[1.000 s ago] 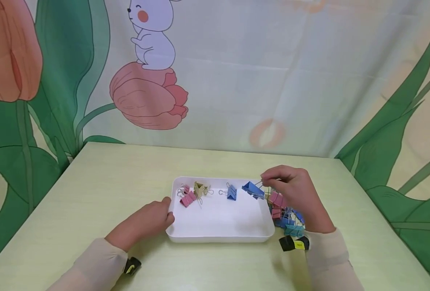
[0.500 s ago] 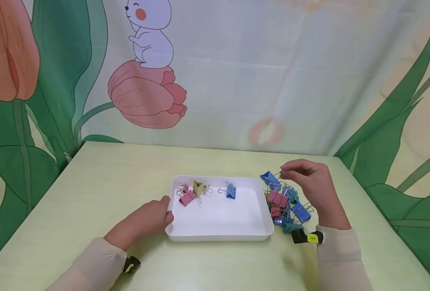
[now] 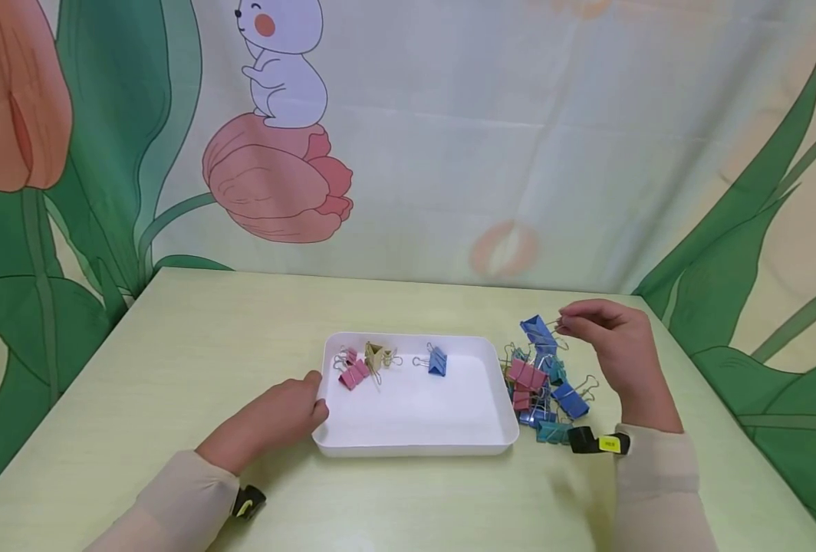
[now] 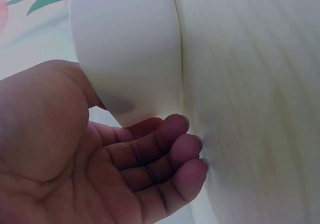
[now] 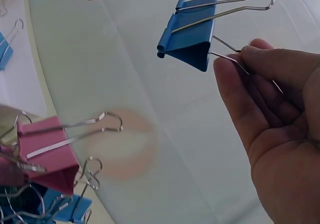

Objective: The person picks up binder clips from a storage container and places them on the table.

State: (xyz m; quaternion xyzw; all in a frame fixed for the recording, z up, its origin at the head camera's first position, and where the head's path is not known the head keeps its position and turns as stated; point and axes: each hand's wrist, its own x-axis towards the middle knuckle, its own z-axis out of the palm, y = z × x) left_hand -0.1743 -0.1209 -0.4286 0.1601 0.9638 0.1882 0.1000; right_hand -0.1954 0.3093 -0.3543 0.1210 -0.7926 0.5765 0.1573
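Observation:
My right hand (image 3: 615,345) pinches a blue binder clip (image 5: 195,31) by one wire handle, between thumb and fingertips; its other handle sticks out free. In the head view this clip hangs over the far side of a pile of binder clips (image 3: 527,376), coloured pink, blue and teal. My left hand (image 3: 280,418) grips the left end of a white tray (image 3: 415,429), thumb at the rim. The left wrist view shows its fingers (image 4: 182,179) curled at the tray's outer wall. Inside the tray lie pink clips (image 3: 354,373), yellow clips (image 3: 375,356) and one blue clip (image 3: 438,362).
The pile sits right beside the tray's right end on a pale yellow table (image 3: 242,322). Behind the table hangs a curtain (image 3: 435,153) printed with tulips and a white animal.
My right hand has moved right, carrying the blue binder clip from above the tray's right end to over the pile's far side. My left hand has stayed on the tray.

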